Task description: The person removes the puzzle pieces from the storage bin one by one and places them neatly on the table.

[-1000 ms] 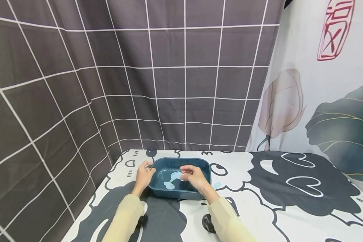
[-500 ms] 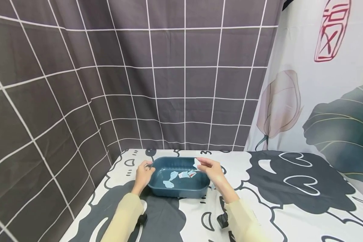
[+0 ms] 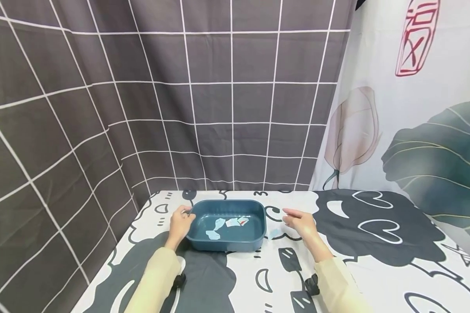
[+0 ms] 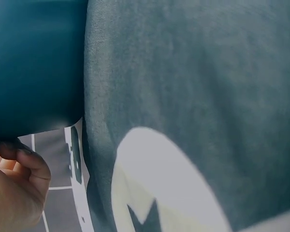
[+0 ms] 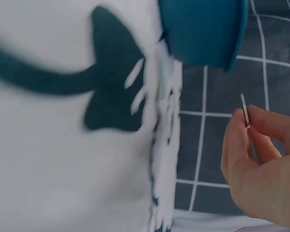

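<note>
A dark blue rectangular basin [image 3: 227, 247] stands upright on the patterned cloth. My left hand [image 3: 181, 225] grips its left rim; in the left wrist view, that hand [image 4: 21, 186] has its fingers curled at the rim, partly cut off by the frame edge. Several small flat pale-blue pieces [image 3: 213, 235] lie on the basin floor, one with a red mark [image 3: 243, 221]. Right of the basin and above the cloth, my right hand [image 3: 303, 224] pinches a thin flat piece [image 5: 245, 111] between thumb and fingers, seen edge-on in the right wrist view. Its printed face is hidden.
Another pale-blue flat piece [image 3: 274, 234] lies on the cloth just right of the basin. The cartoon-printed cloth [image 3: 258, 269] covers the table. A dark grid curtain [image 3: 219, 104] hangs behind and to the left, a white floral one [image 3: 360, 143] at the right.
My right hand has come up from inside the basin with a thin flat piece and moved right, past the rim. My left hand keeps its grip on the basin.
</note>
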`<state>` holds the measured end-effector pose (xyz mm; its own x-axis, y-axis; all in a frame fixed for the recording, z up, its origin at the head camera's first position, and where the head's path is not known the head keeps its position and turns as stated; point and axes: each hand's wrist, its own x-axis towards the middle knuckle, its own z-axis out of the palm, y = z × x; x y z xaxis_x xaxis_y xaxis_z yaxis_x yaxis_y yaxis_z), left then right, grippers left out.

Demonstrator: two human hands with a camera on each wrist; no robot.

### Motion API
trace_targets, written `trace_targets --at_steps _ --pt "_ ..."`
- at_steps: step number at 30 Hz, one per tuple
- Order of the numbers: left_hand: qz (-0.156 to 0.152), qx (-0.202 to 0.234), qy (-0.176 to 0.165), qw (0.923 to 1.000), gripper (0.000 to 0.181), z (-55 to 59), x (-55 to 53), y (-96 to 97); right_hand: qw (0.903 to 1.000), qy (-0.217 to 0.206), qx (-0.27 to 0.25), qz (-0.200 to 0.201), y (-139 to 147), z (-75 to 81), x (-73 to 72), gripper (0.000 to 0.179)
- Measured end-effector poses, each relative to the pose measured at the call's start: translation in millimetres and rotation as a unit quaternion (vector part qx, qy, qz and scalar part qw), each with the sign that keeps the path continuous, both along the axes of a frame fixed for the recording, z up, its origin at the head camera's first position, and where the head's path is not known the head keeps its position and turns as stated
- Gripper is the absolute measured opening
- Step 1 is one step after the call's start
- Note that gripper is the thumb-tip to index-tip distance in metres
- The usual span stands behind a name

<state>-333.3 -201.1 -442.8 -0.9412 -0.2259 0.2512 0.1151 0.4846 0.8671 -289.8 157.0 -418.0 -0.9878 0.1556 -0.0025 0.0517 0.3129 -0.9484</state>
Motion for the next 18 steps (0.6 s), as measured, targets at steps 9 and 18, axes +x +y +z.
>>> trace_targets --at_steps 9,18 --pt "0.009 -0.011 -0.001 0.9999 0.029 2.5 2.4 2.0 0.998 -0.061 -0.012 0.008 8.7 -14.3 0.2 0.038" --pt "0.009 -0.016 -0.004 0.9998 0.029 2.6 1.4 -0.1 0.9945 -0.092 0.042 0.026 12.6 -26.0 -2.6 0.029"
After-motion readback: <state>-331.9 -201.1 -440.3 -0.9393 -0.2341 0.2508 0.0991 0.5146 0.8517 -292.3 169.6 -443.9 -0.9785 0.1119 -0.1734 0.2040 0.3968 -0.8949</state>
